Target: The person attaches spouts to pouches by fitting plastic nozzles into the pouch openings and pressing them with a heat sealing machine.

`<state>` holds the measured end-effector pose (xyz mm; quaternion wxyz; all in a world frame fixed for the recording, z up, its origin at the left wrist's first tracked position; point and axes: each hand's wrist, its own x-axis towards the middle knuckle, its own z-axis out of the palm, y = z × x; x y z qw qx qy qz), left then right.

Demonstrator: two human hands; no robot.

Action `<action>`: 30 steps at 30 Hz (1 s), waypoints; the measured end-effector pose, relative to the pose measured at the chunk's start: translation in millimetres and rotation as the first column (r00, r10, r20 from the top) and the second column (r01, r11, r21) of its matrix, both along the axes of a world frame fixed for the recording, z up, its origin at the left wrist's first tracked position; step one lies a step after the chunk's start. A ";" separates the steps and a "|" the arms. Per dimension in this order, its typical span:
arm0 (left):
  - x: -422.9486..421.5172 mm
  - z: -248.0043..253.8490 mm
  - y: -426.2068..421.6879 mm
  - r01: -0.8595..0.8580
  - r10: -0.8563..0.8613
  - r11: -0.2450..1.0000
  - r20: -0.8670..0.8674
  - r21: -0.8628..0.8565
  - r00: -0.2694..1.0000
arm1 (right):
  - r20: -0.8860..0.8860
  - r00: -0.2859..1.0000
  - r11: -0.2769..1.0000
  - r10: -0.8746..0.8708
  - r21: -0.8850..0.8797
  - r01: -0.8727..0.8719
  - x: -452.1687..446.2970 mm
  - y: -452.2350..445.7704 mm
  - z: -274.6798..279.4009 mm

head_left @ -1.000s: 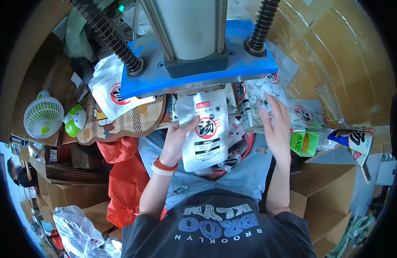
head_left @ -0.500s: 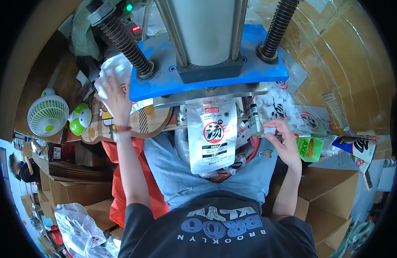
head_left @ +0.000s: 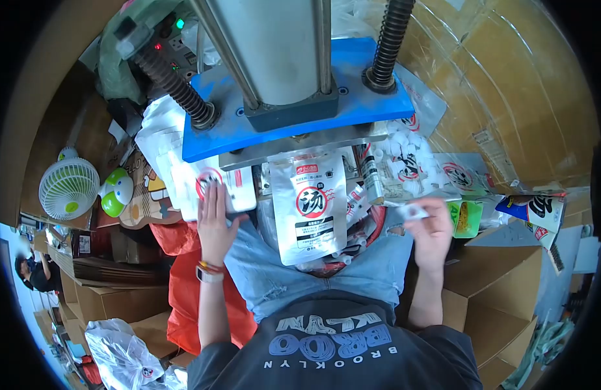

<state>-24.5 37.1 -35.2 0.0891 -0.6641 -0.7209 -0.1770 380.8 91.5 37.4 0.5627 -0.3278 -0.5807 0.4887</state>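
Note:
My left hand [head_left: 216, 218] lies flat, fingers stretched out, on a white printed pouch [head_left: 239, 196] at the left of the press [head_left: 297, 101]. Between the thumb and fingers of my right hand [head_left: 435, 227] is a small white plastic cap [head_left: 412, 212], partly hidden by the fingertips. Below the press's metal bar [head_left: 307, 145], a silver-white pouch [head_left: 311, 211] with a red ring and black character hangs over my lap. A pile of white plastic caps [head_left: 399, 146] sits to the right, beside a slim spray can [head_left: 371, 179].
A green-and-white fan [head_left: 69, 187] and a green toy-like object [head_left: 116, 193] stand on the left. At the right are a green tub [head_left: 468, 220], a snack bag [head_left: 531, 211] and an open carton [head_left: 486, 286]. Another person [head_left: 37, 270] is at far left.
My left hand has come down and toward me from the back left, and white pouches now lie beside the press. My right hand has turned, still pinching the small white cap.

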 end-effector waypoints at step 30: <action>135.9 -8.1 -85.0 0.326 0.099 0.934 0.984 -0.143 0.148 | 0.532 0.716 0.888 -0.452 0.343 0.305 12.5 12.5 54.2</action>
